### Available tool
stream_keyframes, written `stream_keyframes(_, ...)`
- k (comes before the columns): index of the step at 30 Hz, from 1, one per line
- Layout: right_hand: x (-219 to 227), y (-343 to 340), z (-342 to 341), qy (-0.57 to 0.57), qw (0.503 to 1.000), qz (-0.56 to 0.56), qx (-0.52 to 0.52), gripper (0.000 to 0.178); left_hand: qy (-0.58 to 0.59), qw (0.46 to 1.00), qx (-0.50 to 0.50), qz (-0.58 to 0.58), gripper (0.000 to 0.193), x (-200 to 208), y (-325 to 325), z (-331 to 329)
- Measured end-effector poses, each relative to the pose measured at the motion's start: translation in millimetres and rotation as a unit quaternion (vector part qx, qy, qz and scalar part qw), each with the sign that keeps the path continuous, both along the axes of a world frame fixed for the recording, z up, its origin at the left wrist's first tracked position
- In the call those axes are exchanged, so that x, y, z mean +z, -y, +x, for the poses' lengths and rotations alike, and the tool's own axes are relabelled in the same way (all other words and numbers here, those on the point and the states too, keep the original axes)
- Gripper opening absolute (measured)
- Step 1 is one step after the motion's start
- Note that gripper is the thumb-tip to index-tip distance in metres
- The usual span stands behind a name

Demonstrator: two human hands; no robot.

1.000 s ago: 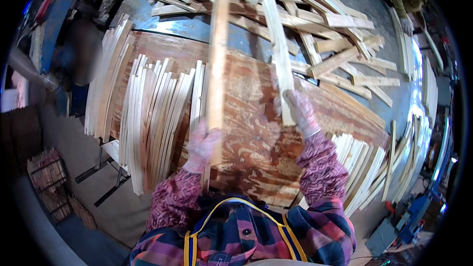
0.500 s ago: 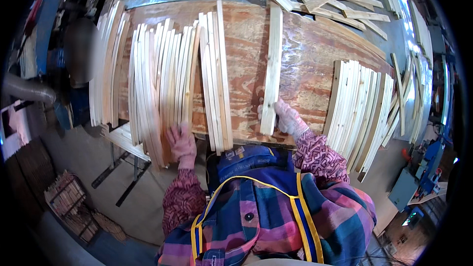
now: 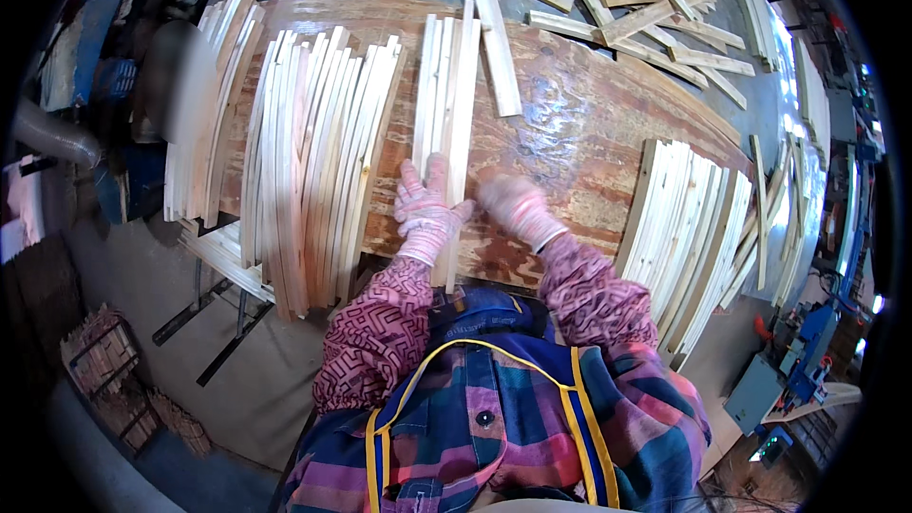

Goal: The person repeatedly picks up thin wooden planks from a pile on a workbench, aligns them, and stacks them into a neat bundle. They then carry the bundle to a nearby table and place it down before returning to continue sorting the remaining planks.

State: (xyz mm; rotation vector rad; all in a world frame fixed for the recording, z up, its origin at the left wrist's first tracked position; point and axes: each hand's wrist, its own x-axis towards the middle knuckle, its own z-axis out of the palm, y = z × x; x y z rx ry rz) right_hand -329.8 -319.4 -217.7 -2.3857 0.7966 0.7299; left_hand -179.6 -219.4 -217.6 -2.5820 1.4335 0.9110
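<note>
My left hand (image 3: 426, 217), in a pinkish-white knit glove, lies across a narrow group of long pale wooden slats (image 3: 445, 85). Its thumb is at the group's right edge and its fingers reach over to the left edge, spanning the slats. Close by on the right, my right hand (image 3: 519, 209), gloved alike, is over the worn brown plywood board (image 3: 589, 171). Motion smears its fingers, so their closing does not show clearly. A single slat (image 3: 491, 33) slants onto the board from the far side, beyond both hands.
A wide row of slats (image 3: 318, 142) stands left of my left hand, and another bundle (image 3: 211, 123) lies farther left. A third stack (image 3: 679, 237) is at the right edge. Beyond the board is a jumbled pile of wood (image 3: 632, 19). A metal duct (image 3: 57, 138) sits far left.
My left hand has moved right and forward onto the narrow group, now shifted right. The separate middle slat appears joined to it; my right hand no longer holds it. The far slanting slat reaches nearer.
</note>
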Motion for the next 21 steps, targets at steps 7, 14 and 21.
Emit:
stream_keyframes(7, 39, 150, 65, 0.022, 0.919, -0.173, -0.354, 0.057, 0.017, 1.0, 0.003, 0.022, 0.112, 11, 5, -5)
stream_keyframes(14, -4, 161, -5, 0.356, 0.76, 0.292, -0.459, 0.048, 0.034, 0.981, -0.005, -0.192, 0.091, 16, 15, -12)
stream_keyframes(21, 14, 44, -76, 0.136, 0.868, 0.327, -0.348, 0.043, -0.49, 0.834, 0.217, -0.13, 0.069, 21, 103, -48)
